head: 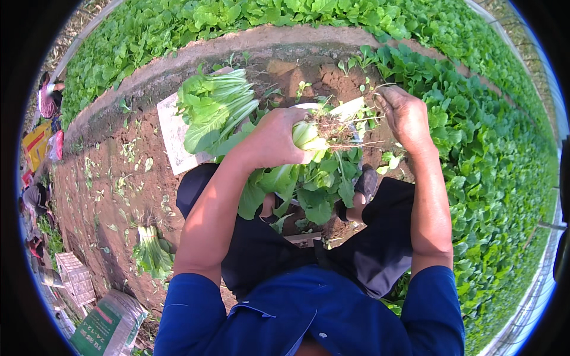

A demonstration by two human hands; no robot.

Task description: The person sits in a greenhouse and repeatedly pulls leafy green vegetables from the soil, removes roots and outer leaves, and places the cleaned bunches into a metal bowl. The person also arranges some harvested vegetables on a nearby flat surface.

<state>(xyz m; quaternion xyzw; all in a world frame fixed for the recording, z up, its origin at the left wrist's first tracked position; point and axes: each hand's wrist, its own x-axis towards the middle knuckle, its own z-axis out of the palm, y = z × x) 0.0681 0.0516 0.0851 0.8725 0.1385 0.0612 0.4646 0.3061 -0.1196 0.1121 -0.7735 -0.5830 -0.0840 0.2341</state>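
My left hand (pixel 278 135) grips a bunch of leafy greens (pixel 307 135) around its pale stems. The roots (pixel 336 127), with soil on them, point right, and broad leaves hang down between my knees. To the right of the roots, my right hand (pixel 403 115) has thumb and forefinger pinched on a thin strand (pixel 377 92); whether this is a root or a tie is unclear. Under the bunch shows part of a white rim (pixel 307 106), mostly hidden. Left of my left hand, a pile of cut greens (pixel 222 107) lies on a pale board (pixel 168 138).
A bunch of greens (pixel 151 253) tied near the roots lies on the brown soil (pixel 111 187). Dense growing greens (pixel 490 178) border my right side. At far left are a plastic crate (pixel 75 276), a printed sack (pixel 109 325), a yellow bag (pixel 38 144) and several people (pixel 46 100).
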